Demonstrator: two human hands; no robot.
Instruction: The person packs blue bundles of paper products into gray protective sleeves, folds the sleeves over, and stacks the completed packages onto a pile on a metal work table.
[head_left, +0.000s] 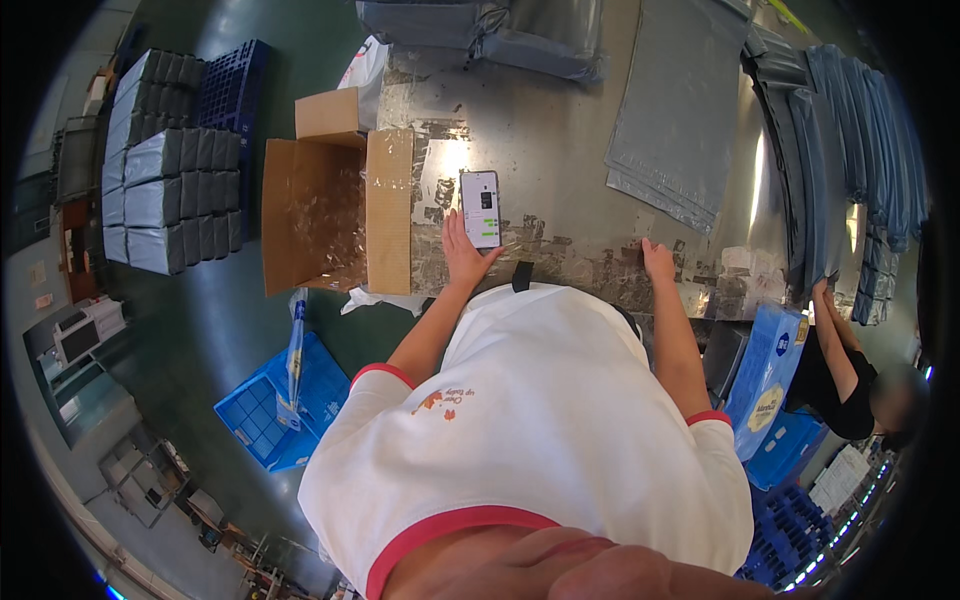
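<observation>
A smartphone [480, 210] lies face up on the worn metal tabletop [560, 130], its screen lit with a chat. My left hand [464, 254] rests flat at its lower left, fingers stretched out and thumb spread below the phone's bottom edge. It touches or nearly touches the phone without gripping it. Farther right, my right hand [657, 260] leans on the table near the front edge, its fingers curled in. Whether anything is inside those fingers is hidden. Beyond it lies a stack of flat grey plastic sheets or bags [672, 105].
An open cardboard box [390, 210] with clear plastic inside stands left of my left hand. Grey wrapped bundles [540, 35] sit at the table's far side; more bundles [170, 190] are stacked at left. Grey sheets [815, 160] hang at right, where another person's arms [840, 340] reach in.
</observation>
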